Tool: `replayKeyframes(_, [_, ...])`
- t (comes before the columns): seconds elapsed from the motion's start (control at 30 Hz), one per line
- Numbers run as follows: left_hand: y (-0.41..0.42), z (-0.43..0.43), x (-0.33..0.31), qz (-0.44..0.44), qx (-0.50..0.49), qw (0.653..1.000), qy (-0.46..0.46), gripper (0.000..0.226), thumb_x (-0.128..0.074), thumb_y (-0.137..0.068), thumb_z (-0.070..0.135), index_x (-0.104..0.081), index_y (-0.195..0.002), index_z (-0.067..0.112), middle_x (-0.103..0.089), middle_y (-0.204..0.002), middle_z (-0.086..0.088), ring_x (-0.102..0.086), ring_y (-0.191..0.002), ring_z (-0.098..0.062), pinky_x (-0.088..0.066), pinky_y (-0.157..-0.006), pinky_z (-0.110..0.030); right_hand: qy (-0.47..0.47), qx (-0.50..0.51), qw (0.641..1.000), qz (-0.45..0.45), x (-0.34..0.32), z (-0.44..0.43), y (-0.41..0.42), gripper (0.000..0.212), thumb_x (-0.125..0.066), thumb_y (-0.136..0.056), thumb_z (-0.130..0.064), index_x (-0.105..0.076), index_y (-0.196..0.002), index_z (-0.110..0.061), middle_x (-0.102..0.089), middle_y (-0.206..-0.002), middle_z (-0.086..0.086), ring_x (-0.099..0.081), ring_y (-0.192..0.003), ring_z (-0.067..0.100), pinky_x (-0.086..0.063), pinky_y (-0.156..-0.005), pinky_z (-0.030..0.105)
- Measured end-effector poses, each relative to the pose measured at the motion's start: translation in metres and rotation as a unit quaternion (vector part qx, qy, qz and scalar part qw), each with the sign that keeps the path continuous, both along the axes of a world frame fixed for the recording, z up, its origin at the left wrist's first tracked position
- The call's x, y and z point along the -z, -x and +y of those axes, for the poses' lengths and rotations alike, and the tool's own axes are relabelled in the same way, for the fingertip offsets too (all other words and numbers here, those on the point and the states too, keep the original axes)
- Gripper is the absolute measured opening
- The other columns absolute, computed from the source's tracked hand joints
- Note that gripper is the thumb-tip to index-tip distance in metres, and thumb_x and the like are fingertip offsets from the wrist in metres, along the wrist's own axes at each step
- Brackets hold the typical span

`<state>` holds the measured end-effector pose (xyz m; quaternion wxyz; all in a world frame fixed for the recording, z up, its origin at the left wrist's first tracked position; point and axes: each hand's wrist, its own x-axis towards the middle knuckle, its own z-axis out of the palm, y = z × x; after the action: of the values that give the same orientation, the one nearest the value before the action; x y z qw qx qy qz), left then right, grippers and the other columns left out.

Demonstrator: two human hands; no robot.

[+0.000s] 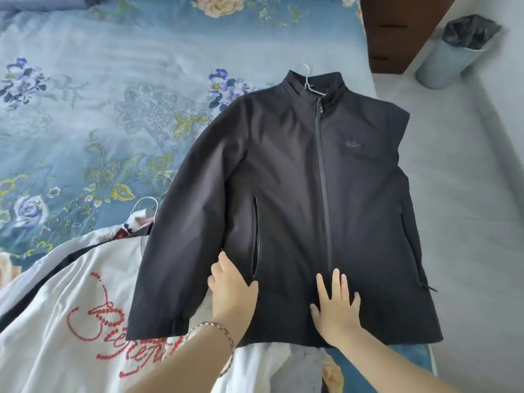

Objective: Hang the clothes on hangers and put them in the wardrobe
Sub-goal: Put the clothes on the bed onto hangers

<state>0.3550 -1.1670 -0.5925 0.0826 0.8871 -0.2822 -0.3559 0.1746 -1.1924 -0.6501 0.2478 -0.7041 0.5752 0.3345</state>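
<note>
head view: most of the white hanger (308, 78) is hidden inside the dark jacket (297, 194); only its hook and a short length of wire are seen at the zipped collar. the jacket is laid flat, front up, near the edge of the floral bedcover (85, 114), with one sleeve spread out and the other not to be made out. the small chest logo cannot be read. the left hand (232, 287) is pressed flat where sleeve meets body, fingers straight, nothing gripped; the right hand (336, 304) is spread wide and flat near the hem, beside the zip. a white garment (56, 321) with red lettering is partly covered by the sleeve and cut off by the frame; the hook of a second hanger (147, 204) is seen above it. a lined bin (450, 58) and a brown cabinet (397, 32) are seen beyond the bed
</note>
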Motion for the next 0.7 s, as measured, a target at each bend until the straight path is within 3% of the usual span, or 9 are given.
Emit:
replayKeyframes(0.1, [0.004, 0.015, -0.007, 0.031, -0.060, 0.996, 0.062, 0.051, -0.057, -0.088, 0.009, -0.036, -0.134, 0.011, -0.047, -0.127, -0.006, -0.037, -0.119, -0.026, -0.035, -0.096, -0.031, -0.077, 0.008, 0.993, -0.092, -0.022, 0.016, -0.013, 0.086, -0.049, -0.090, -0.022, 0.012, -0.150, -0.022, 0.020, -0.156, 0.008, 0.017, -0.144, 0.029, 0.001, -0.118, 0.049])
replayKeyframes(0.2, [0.003, 0.016, -0.019, 0.099, -0.120, 0.987, 0.046, 0.016, -0.056, -0.087, 0.010, -0.057, -0.103, 0.008, -0.059, -0.089, -0.005, -0.052, -0.087, -0.019, -0.040, -0.071, -0.025, -0.091, -0.047, 0.969, -0.226, -0.051, 0.033, -0.032, 0.104, -0.060, -0.079, -0.015, 0.017, -0.148, -0.024, 0.017, -0.155, -0.004, 0.014, -0.145, 0.020, 0.003, -0.119, 0.041])
replayKeyframes(0.27, [-0.001, 0.008, -0.032, 0.199, -0.141, 0.966, 0.084, 0.008, -0.060, -0.087, 0.010, -0.060, -0.080, 0.006, -0.057, -0.069, -0.003, -0.057, -0.070, -0.010, -0.042, -0.058, -0.018, 0.005, -0.032, 0.945, -0.325, -0.064, 0.040, -0.044, 0.091, -0.058, -0.083, -0.023, 0.002, -0.150, -0.024, -0.007, -0.156, -0.004, -0.010, -0.145, 0.014, -0.013, -0.119, 0.031])
replayKeyframes(0.33, [-0.005, 0.004, -0.048, 0.297, -0.120, 0.939, 0.127, 0.015, -0.059, -0.089, 0.009, -0.060, -0.074, 0.004, -0.056, -0.066, -0.004, -0.057, -0.063, -0.008, -0.045, -0.058, -0.015, 0.100, 0.071, 0.919, -0.375, -0.070, 0.037, -0.048, 0.063, -0.053, -0.088, -0.023, -0.027, -0.145, -0.025, -0.040, -0.144, -0.007, -0.042, -0.129, 0.013, -0.034, -0.109, 0.027])
replayKeyframes(0.43, [-0.032, 0.027, -0.065, 0.368, -0.135, 0.911, 0.131, 0.024, -0.049, -0.093, 0.000, -0.063, -0.076, 0.008, -0.063, -0.069, -0.007, -0.063, -0.068, -0.021, -0.053, -0.059, -0.023, 0.059, 0.105, 0.950, -0.286, -0.078, 0.034, -0.048, 0.043, -0.046, -0.092, -0.016, -0.046, -0.133, -0.029, -0.055, -0.129, -0.004, -0.056, -0.113, 0.021, -0.045, -0.097, 0.036])
replayKeyframes(0.53, [-0.078, 0.075, -0.065, 0.248, -0.087, 0.958, 0.117, 0.023, -0.045, -0.093, -0.004, -0.067, -0.095, 0.001, -0.068, -0.095, -0.019, -0.063, -0.093, -0.035, -0.051, -0.075, -0.030, -0.061, -0.024, 0.982, -0.178, -0.092, 0.054, -0.062, 0.046, -0.041, -0.095, -0.016, -0.038, -0.140, -0.025, -0.045, -0.138, -0.001, -0.048, -0.123, 0.023, -0.040, -0.103, 0.036])
replayKeyframes(0.6, [-0.114, 0.111, -0.069, 0.140, -0.057, 0.984, 0.092, 0.025, -0.046, -0.094, 0.002, -0.063, -0.112, 0.000, -0.064, -0.113, -0.016, -0.060, -0.106, -0.032, -0.044, -0.078, -0.026, 0.024, -0.081, 0.988, -0.126, -0.102, 0.072, -0.081, 0.045, -0.042, -0.094, -0.013, -0.039, -0.138, -0.020, -0.044, -0.137, 0.000, -0.044, -0.125, 0.021, -0.038, -0.103, 0.034])
replayKeyframes(0.7, [-0.174, 0.148, -0.071, -0.002, -0.002, 0.995, 0.100, 0.035, -0.046, -0.089, 0.001, -0.058, -0.121, 0.010, -0.053, -0.129, -0.006, -0.055, -0.105, -0.025, -0.040, -0.082, -0.023, 0.115, -0.036, 0.973, -0.195, -0.121, 0.102, -0.113, 0.034, -0.042, -0.096, -0.018, -0.051, -0.128, -0.020, -0.050, -0.129, -0.004, -0.046, -0.120, 0.016, -0.039, -0.100, 0.029])
